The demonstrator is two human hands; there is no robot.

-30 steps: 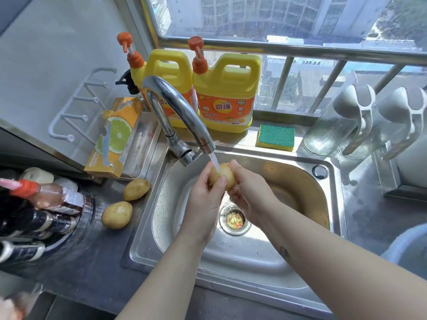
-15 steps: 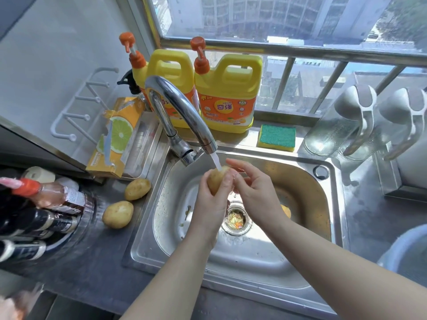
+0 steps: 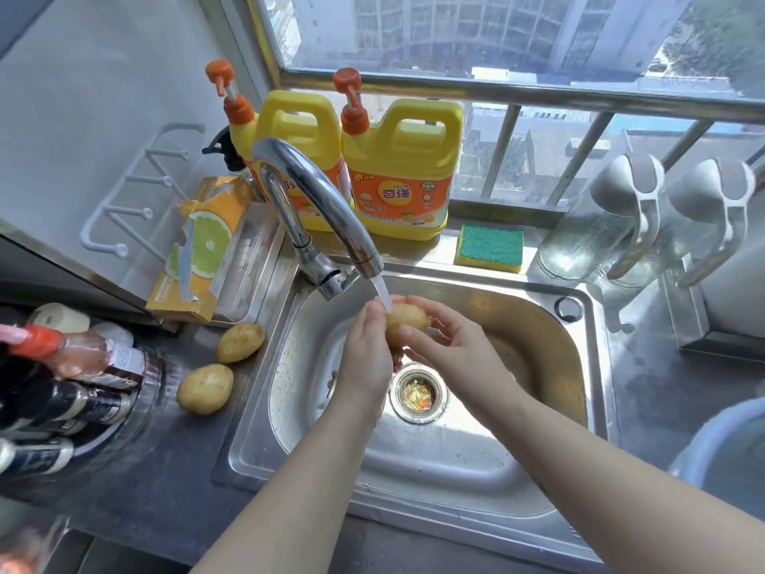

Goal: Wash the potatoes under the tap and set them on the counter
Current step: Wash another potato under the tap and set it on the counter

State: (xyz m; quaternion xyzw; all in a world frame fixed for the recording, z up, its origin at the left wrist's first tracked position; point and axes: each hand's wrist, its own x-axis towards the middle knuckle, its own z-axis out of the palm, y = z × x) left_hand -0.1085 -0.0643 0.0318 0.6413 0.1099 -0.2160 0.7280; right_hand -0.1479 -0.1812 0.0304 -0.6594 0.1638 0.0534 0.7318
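Under tap [image 3: 318, 209], left hand [image 3: 366, 358] & right hand [image 3: 451, 350] both grasp potato [image 3: 407, 319]. Judged wet, slippery, firm; cup w/ palms round middle.

Strong daylight is admitted through the window [image 3: 517, 43] at the top, and the scene is brightly lit. Hard glare is thrown off the sink [image 3: 455, 457] basin and the curved tap [image 3: 314, 192]. Shadows of both forearms are cast onto the basin floor. Straight lines are bowed near the edges by the wide-angle lens. The bottles [image 3: 62, 391] at the left edge are rendered blurred.
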